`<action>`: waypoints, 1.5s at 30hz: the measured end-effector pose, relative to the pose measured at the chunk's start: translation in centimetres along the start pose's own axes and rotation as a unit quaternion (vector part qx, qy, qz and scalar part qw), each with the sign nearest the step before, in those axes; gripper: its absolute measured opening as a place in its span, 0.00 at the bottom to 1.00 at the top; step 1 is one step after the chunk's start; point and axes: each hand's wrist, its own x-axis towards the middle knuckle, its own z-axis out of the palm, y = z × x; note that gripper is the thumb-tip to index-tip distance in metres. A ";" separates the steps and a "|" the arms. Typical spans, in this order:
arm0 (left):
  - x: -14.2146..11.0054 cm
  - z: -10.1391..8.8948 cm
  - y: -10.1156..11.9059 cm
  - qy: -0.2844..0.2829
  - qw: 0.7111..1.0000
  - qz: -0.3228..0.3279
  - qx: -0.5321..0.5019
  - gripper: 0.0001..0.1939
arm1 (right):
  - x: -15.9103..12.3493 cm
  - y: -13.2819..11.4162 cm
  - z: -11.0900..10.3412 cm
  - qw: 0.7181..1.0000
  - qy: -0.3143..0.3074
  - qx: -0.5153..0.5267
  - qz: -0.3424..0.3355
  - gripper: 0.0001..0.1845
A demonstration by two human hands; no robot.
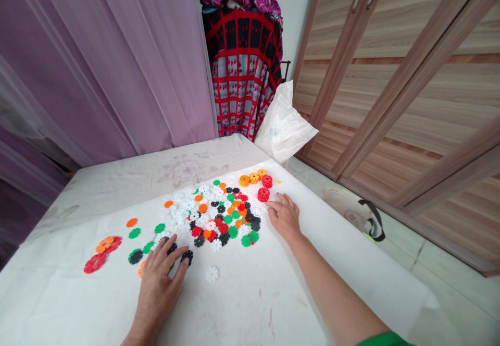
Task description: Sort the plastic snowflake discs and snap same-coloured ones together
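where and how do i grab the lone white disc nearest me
Probably best to pinch the white disc by its notched rim, thumb and a finger on opposite edges, coming from above. It lies flat and looks thin, with bare white cloth all round, so both edges are free.

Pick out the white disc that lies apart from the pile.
It's the white disc to the right of the left hand, with bare cloth all round it; the other white ones lie in or at the edge of the pile.

Yellow disc stacks (253,178) — three; red disc stacks (263,195) — two.
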 end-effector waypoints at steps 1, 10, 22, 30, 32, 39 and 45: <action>0.0 0.0 0.0 0.000 1.000 0.000 -0.001 0.17 | 0.0 0.0 0.0 1.000 -0.003 -0.003 -0.002 0.17; 0.0 -0.2 0.2 -0.002 1.000 -0.003 -0.005 0.16 | 1.2 -0.6 0.2 1.000 -0.007 -0.012 0.007 0.19; 0.1 -0.4 0.4 -0.012 1.000 -0.004 0.000 0.16 | 2.9 -1.0 0.9 1.000 0.001 -0.006 0.010 0.18; 0.0 -0.4 0.4 -0.015 1.000 -0.015 -0.004 0.16 | 3.6 -1.4 1.2 1.000 -0.002 -0.008 0.016 0.19; 0.0 -0.4 0.4 -0.015 1.000 -0.017 -0.005 0.16 | 3.7 -1.6 1.1 1.000 -0.003 -0.009 0.018 0.19; 0.1 -0.5 0.7 -0.012 1.000 -0.018 -0.010 0.16 | 3.4 -1.7 1.0 1.000 0.006 0.001 0.024 0.19; 0.1 -0.6 0.8 -0.014 1.000 -0.026 -0.010 0.16 | 3.2 -1.7 0.8 0.999 0.031 0.007 0.009 0.18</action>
